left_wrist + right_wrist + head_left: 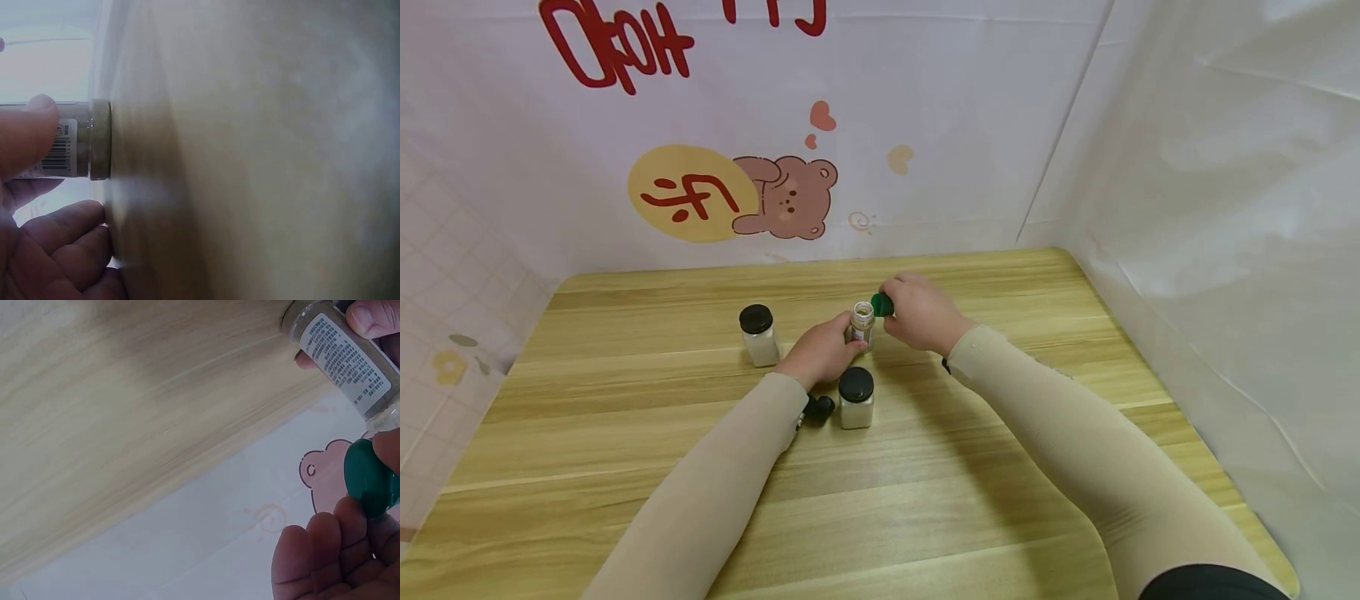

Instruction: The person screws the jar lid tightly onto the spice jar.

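My left hand grips a small clear spice bottle that stands uncapped on the table. In the left wrist view, the thumb lies across the bottle beside its barcode label. Brownish powder shows through the bottle in the right wrist view, next to a white printed label. Just right of the bottle's mouth, my right hand pinches a green cap between thumb and fingers. The cap is off the bottle, close to its open neck.
A square jar with a black lid and pale contents stands left of my left hand. Another black-lidded jar is nearer me, beside the left wrist. The wooden table meets a printed white curtain at the back.
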The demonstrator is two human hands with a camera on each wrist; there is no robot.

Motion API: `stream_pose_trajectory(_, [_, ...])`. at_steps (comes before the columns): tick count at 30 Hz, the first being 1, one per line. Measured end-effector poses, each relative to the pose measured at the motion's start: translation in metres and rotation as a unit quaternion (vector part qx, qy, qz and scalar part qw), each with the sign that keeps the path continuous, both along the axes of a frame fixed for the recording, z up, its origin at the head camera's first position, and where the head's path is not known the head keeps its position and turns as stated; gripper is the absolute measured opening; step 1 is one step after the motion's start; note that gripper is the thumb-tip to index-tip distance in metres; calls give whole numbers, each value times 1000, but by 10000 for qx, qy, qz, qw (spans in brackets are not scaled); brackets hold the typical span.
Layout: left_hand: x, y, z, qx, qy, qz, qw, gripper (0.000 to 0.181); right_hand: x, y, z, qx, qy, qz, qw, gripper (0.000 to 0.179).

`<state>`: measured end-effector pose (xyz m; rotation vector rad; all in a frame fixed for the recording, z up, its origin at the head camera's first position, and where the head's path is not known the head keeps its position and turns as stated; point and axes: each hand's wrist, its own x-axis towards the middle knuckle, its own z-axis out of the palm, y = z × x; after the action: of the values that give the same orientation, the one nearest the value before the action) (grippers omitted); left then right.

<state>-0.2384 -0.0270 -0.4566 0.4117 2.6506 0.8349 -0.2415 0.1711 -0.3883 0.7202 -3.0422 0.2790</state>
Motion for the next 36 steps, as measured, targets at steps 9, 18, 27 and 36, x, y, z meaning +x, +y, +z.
stream_pose_trajectory(9, [-1, 1, 2, -39, 4, 2, 10000, 55, 1, 0, -1, -200, 201, 132, 9995, 33])
stream_pose_trajectory(18, [-3, 0, 1, -77, -70, 18, 9999, 59, 1, -2, 3, -219, -86, 269, 9994, 36])
stream_pose_trajectory(27, [-3, 0, 3, -42, -176, 55, 9998, 58, 2, -5, 5, -322, -175, 332, 9988, 38])
stream_pose_trajectory(36, [-3, 1, 4, -89, -96, 18, 9999, 56, 3, -8, 6, -297, -244, 479, 9981, 44])
